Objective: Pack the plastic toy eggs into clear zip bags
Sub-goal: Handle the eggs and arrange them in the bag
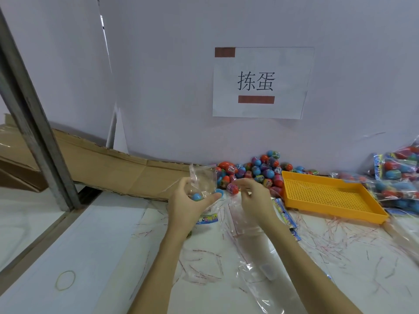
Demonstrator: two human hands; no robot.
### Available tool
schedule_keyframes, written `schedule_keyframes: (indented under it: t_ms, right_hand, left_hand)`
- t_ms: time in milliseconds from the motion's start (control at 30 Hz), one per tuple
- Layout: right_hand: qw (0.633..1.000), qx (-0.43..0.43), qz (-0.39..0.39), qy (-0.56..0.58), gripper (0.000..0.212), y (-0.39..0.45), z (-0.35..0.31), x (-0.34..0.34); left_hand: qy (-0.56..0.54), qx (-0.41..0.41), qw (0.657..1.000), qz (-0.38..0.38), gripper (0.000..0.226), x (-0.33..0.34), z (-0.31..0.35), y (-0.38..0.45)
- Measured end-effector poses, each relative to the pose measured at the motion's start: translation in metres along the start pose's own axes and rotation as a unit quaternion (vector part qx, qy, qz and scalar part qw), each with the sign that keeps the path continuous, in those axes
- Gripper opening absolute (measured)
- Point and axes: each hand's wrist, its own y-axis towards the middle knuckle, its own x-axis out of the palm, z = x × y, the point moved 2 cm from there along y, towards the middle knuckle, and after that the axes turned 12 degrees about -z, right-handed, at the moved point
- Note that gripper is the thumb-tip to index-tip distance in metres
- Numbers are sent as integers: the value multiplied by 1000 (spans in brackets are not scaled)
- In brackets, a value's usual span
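Nearest, low on the white table (95, 245): one rubber band (65, 280) lying alone on a broad open stretch at left, bounded by the table's left edge and a grey metal post (34, 123). Loose clear bags (254, 264) and thin red tear strips (340, 236) litter the centre and right.

Mid-table — left hand (188, 200): fingers curled round a clear zip bag (202, 180) held upright, a blue egg (196, 196) inside at its bottom. Right hand (251, 196): fingers bent near the bag's side, just beside a red-and-pink egg (233, 188); whether it pinches anything cannot be told. Printed header cards (286, 215) lie under the right wrist, print too small to read.

Right of the hands: orange perforated tray (328, 196), its near rim close to the table's litter.

Far edge — heap of plastic toy eggs (260, 169), blue, red and patterned, against the wall. Packed bags (399, 177) stacked at far right. Flattened cardboard (108, 164) leans along the left.

Wall: paper sign (260, 82) reading "拣蛋", with two brown tape strips.
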Motion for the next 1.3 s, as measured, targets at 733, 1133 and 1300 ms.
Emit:
schedule_keyframes:
  t_ms: [733, 1133, 1300]
  right_hand:
    - [957, -72, 151, 239, 23, -25, -20, -28]
    - [981, -127, 111, 100, 20, -35, -21, -23]
    - [987, -130, 47, 85, 23, -35, -20, -20]
  left_hand:
    - [87, 47, 987, -126, 31, 14, -1, -8]
    - [159, 113, 970, -142, 46, 19, 2, -9]
    - [149, 144, 971, -118, 48, 18, 4, -7]
